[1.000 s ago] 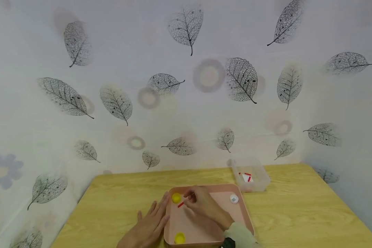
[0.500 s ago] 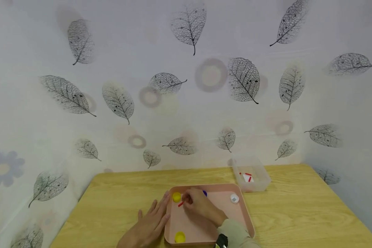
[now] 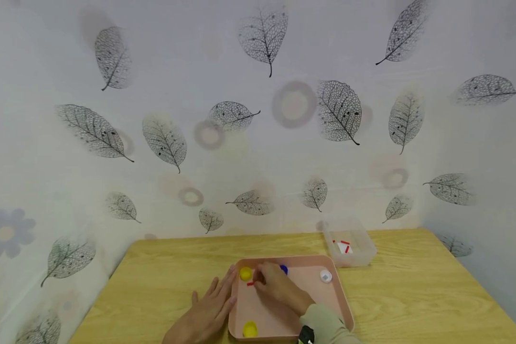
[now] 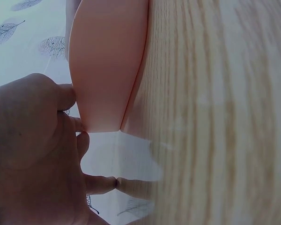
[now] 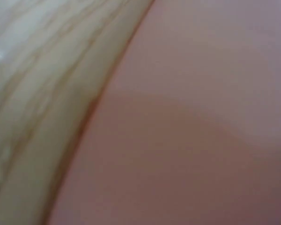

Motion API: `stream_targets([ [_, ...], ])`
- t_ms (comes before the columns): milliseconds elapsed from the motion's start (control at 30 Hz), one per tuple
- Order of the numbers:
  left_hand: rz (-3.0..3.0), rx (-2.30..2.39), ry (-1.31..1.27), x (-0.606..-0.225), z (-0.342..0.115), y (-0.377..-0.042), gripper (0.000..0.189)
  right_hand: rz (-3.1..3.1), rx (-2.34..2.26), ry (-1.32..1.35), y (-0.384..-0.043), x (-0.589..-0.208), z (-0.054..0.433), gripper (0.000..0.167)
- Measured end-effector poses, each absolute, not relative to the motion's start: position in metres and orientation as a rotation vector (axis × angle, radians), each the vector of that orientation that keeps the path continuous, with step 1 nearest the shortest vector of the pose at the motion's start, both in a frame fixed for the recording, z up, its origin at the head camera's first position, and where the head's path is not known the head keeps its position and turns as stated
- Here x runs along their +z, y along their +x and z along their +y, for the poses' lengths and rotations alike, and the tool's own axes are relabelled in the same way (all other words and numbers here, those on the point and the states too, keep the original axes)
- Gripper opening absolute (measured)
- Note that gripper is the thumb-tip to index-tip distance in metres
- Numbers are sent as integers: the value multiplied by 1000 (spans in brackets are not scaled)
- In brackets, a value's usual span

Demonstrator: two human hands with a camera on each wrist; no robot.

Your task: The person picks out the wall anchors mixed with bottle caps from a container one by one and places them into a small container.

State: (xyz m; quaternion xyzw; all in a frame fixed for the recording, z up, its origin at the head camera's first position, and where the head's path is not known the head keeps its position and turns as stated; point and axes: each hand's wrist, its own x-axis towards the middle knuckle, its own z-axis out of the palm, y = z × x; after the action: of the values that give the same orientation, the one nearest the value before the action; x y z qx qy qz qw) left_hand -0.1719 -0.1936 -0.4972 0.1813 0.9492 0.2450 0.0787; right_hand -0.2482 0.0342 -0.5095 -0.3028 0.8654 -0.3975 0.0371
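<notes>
In the head view my right hand [image 3: 277, 286] reaches over the pink tray [image 3: 290, 336] and pinches the right end of a short red stick [image 3: 250, 284]; the fingertips partly hide it. Just behind the stick, in the far left corner, lies a yellow round cap [image 3: 245, 273]. My left hand [image 3: 206, 308] lies with fingers spread against the tray's left side. The left wrist view shows those fingers touching the tray wall [image 4: 110, 65]. Only the tray's pink surface [image 5: 187, 140] and some tabletop appear in the right wrist view, blurred.
Inside the tray are another yellow cap [image 3: 250, 329] at the near left, a blue cap [image 3: 284, 270] partly behind the right hand, and a white cap [image 3: 326, 276] at the right. Behind stands a clear plastic box [image 3: 361, 255] holding several red sticks and a white piece.
My right hand has shifted slightly, uncovering the blue cap, and its fingertips have closed in on the red stick, which has turned flatter. The left hand stays put.
</notes>
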Motion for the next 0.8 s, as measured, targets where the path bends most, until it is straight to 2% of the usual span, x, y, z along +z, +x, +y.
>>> stream_targets([
  [800,2866,720,570,-495,-193,-170,62,2698,-1154,-1018,-249,-509,38,7],
])
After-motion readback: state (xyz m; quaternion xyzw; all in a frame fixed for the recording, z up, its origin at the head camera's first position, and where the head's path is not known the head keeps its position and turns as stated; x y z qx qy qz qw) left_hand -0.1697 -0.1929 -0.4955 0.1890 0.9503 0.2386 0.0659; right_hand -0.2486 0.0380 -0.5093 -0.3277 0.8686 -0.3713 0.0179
